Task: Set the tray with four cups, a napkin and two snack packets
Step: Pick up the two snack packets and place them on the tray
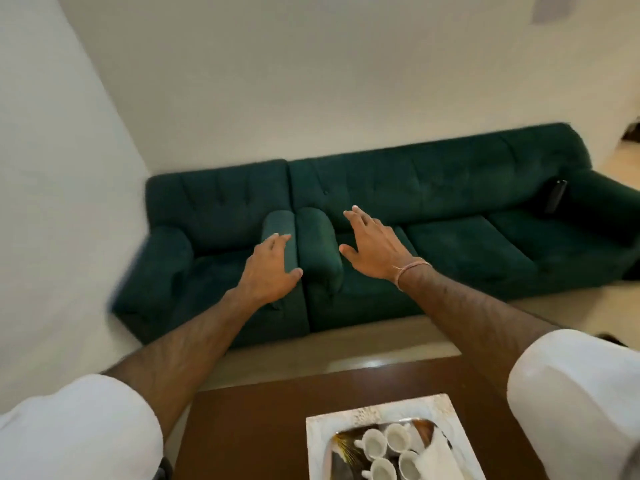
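Tray (381, 408): sitting on the table (259, 427) close below me, its near end being cut off by the bottom of the view.
Cups (397, 437): four white ones are standing upright in a tight cluster on the tray, touching or almost touching.
Napkin (437, 459): lying as a white cloth along the tray's right side, just beside the cups.
Packets (346, 445): dark, gold-streaked stuff is showing left of the cups, and a brown bit is peeking out behind the napkin. I am taking these for the two packets, though I am not managing to tell for sure.
Left grip (270, 268): hanging in the air well beyond the tray, fingers straight and slightly spread, holding nothing.
Right grip (372, 247): hanging palm down beside it, fingers spread wide, empty too, with a thread band (412, 266) circling the wrist.
Stage: I am judging that the tray is carrying the cups and napkin the task names. The packet count is staying doubtful, so this is fitting either a finished tray or one needing a last check.
Doing it well: I am planning any return to the tray slowly and from the sides, since the cups are crowding each other and a nudge to one would be knocking the rest.
Around: a green sofa (450, 202) and matching armchair (207, 202) are standing against the wall, with a black oblong (556, 199) lying at the sofa's right end.
In the way: nothing is lying between the left grip or right grip and the tray, but my right sleeve (571, 393) is hanging near its right edge.
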Motion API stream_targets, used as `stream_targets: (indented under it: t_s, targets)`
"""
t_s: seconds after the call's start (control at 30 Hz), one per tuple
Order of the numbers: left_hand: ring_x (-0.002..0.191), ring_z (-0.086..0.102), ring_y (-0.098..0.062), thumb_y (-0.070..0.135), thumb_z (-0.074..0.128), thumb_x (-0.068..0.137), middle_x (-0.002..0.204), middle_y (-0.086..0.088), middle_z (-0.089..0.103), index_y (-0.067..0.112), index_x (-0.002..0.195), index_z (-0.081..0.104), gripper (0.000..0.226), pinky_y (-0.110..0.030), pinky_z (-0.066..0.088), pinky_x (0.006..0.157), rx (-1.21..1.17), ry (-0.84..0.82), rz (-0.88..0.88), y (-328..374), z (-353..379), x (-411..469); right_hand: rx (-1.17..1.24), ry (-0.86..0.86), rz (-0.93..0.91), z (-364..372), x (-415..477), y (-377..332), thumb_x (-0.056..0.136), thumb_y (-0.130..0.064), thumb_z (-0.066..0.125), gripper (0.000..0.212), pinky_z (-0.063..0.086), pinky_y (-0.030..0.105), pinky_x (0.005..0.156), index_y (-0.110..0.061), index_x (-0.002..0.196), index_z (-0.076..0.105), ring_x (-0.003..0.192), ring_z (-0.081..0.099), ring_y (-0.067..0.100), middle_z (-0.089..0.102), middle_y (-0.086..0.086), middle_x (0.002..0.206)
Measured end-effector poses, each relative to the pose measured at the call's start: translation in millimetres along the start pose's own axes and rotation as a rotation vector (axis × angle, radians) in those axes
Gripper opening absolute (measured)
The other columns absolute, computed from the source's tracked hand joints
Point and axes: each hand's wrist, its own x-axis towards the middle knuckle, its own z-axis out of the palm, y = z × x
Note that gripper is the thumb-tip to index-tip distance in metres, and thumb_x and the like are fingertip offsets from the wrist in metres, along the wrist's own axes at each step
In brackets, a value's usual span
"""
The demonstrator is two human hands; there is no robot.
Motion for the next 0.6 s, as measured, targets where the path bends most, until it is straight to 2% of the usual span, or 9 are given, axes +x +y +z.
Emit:
stream_targets:
  t_s: [0.23,0.6]
  targets:
    - [0.151,0.022,-0.029,0.035,0.069,0.090,0.164,-0.012,0.024,0.017,0.156,0.025,0.082,-0.047,0.026,0.121,-0.001,-0.181,0.096,107.6,144.2,33.3,0.043,-0.051,0.215,35.4,-53.2,175.5,0.098,-0.040,0.055,0.073,0.035,0.051,0.115,-0.013,0.157,0.021,0.143,0.038,0.034,0.015,0.011,0.168]
    - [0.151,0.022,-0.028,0.034,0.067,0.091,0.165,-0.011,0.022,0.016,0.156,0.026,0.079,-0.042,0.024,0.120,-0.064,-0.512,0.252,325.4,420.2,65.8,0.102,-0.200,0.576,97.9,-189.1,485.3,0.100,-0.038,0.053,0.068,0.028,0.055,0.119,-0.017,0.156,0.021,0.147,0.031,0.035,0.012,0.009,0.169]
